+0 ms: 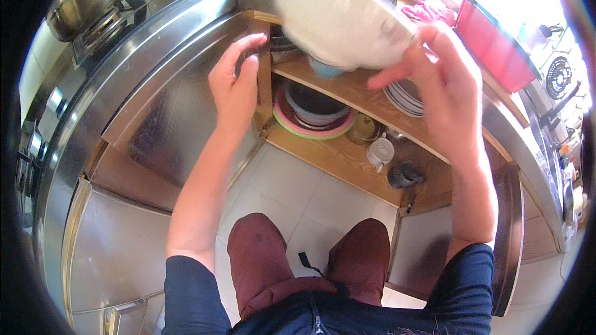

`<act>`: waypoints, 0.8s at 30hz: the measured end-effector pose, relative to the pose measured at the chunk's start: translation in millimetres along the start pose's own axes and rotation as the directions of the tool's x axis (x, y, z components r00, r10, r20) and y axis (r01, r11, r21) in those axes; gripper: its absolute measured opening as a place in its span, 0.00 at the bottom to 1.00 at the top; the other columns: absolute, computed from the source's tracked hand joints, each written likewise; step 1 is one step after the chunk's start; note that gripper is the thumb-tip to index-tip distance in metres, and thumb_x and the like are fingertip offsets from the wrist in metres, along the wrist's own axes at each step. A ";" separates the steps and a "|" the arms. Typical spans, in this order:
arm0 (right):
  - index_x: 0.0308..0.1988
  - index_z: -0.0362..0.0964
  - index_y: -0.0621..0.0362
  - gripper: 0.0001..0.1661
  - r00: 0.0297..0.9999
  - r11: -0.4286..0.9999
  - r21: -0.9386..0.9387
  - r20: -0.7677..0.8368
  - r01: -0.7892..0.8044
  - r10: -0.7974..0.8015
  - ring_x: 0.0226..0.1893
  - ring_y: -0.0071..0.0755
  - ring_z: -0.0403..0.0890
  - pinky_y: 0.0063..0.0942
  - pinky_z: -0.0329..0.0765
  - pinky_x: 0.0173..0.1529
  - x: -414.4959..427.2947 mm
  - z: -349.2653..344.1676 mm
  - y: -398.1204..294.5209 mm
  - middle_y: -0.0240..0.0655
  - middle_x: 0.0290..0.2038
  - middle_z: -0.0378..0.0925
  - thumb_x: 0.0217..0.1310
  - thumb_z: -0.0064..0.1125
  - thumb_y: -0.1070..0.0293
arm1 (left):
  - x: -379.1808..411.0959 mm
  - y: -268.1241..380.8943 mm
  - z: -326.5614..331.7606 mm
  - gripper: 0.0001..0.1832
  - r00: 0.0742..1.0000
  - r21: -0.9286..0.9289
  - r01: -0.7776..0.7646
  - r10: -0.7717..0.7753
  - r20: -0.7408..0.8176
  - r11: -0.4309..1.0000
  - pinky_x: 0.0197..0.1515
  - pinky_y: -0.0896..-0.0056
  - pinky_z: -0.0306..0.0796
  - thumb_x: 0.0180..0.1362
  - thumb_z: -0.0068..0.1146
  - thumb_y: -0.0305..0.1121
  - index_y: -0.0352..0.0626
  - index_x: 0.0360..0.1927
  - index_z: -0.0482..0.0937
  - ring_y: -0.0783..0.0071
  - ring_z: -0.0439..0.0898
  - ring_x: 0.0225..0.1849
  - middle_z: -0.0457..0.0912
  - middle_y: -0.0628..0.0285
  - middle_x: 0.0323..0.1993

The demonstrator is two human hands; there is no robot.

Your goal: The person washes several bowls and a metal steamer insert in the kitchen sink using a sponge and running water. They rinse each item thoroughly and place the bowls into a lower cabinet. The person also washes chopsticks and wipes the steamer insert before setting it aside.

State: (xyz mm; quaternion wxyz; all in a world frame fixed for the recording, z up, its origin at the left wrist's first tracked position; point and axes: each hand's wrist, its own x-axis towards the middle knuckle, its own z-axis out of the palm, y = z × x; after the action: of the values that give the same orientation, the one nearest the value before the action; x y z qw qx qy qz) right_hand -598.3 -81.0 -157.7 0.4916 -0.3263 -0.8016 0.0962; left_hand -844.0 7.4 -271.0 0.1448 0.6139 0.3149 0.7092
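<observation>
My right hand [450,77] grips the right end of a large white bowl [337,16], which is tilted and blurred above the open corner cabinet. Left of the bowl, my left hand [236,86] is raised with thumb and fingers apart, holding nothing. Below the bowl, the upper wooden shelf [361,95] carries a blue bowl [324,70], partly hidden, and a stack of plates [404,98] beside my right hand. On the lower shelf [298,149] stand nested basins [318,110], a glass dish or lid [364,129], a white lidded pot [380,151] and a dark cup [403,175].
Cabinet doors stand open at left [172,102] and right [423,251]. On the counter are a red plastic basin [496,46], a pink cloth [428,10] and several containers. A metal pan [88,0] sits at the upper left. My knees are close before the cabinet.
</observation>
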 end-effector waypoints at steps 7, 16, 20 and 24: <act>0.40 0.67 0.64 0.05 0.968 0.989 0.028 0.213 -0.145 0.136 0.29 0.38 0.83 0.33 0.76 0.35 -73.0 49.4 55.4 0.45 0.33 0.73 0.62 0.49 0.79 | -60.9 -43.2 3.4 0.15 0.932 0.154 0.298 -0.322 0.166 0.942 0.49 0.73 0.71 0.56 0.48 0.20 0.36 0.46 0.79 0.75 0.79 0.42 0.83 0.60 0.39; 0.42 0.67 0.65 0.06 0.962 0.912 -0.334 0.051 -0.237 0.269 0.30 0.38 0.83 0.32 0.76 0.33 -134.0 55.4 204.8 0.45 0.36 0.74 0.65 0.46 0.79 | -125.1 -119.6 59.3 0.18 0.790 0.034 0.466 -0.433 0.433 0.884 0.55 0.71 0.70 0.55 0.46 0.16 0.34 0.50 0.78 0.70 0.80 0.48 0.82 0.56 0.45; 0.42 0.67 0.65 0.06 0.959 0.902 -0.342 0.009 -0.263 0.283 0.29 0.38 0.83 0.33 0.76 0.32 -136.1 56.1 237.1 0.46 0.36 0.73 0.64 0.47 0.79 | -116.6 -138.5 103.9 0.24 0.761 0.008 0.523 -0.471 0.445 0.853 0.54 0.71 0.71 0.54 0.49 0.17 0.36 0.57 0.73 0.68 0.79 0.50 0.77 0.53 0.52; 0.41 0.65 0.62 0.07 0.955 0.901 -0.338 0.020 -0.271 0.294 0.31 0.51 0.79 0.43 0.75 0.35 -134.2 59.5 252.0 0.48 0.36 0.71 0.62 0.47 0.79 | -91.6 -162.7 132.0 0.30 0.749 0.021 0.590 -0.556 0.361 0.807 0.53 0.71 0.71 0.54 0.50 0.18 0.35 0.64 0.65 0.65 0.77 0.53 0.71 0.50 0.60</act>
State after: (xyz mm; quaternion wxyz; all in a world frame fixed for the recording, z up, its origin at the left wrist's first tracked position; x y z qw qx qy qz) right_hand -500.1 39.7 -404.4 0.3818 -0.5134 -0.7674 0.0418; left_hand -727.8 112.2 -437.7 0.4375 0.5960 0.4234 0.5236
